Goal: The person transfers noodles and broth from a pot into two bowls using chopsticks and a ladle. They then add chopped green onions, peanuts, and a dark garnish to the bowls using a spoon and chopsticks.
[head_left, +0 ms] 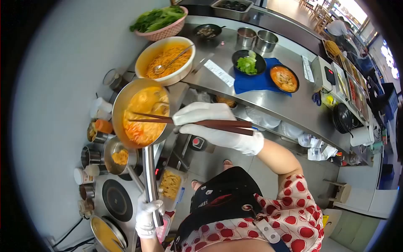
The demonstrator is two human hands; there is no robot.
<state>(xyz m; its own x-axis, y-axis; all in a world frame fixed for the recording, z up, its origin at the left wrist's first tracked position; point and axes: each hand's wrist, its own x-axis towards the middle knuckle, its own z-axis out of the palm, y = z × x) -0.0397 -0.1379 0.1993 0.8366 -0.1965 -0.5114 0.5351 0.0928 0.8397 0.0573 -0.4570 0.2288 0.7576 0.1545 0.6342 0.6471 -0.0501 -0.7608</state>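
So the person's left hand (147,215) — white glove on — is closed around the long handle of a pan (119,110) full of orange soupy food (145,111). The right hand (218,126), also gloved, pinches dark chopsticks (226,124), fingers shut on them, tips over the food. The pan is tilted, up by the white bowl of noodles (168,56), with a smaller pan (112,161) just below it — chunky yellow stuff (120,157) in that one.

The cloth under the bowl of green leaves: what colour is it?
Deep blue; the cloth beneath the black bowl shows best in the head view.
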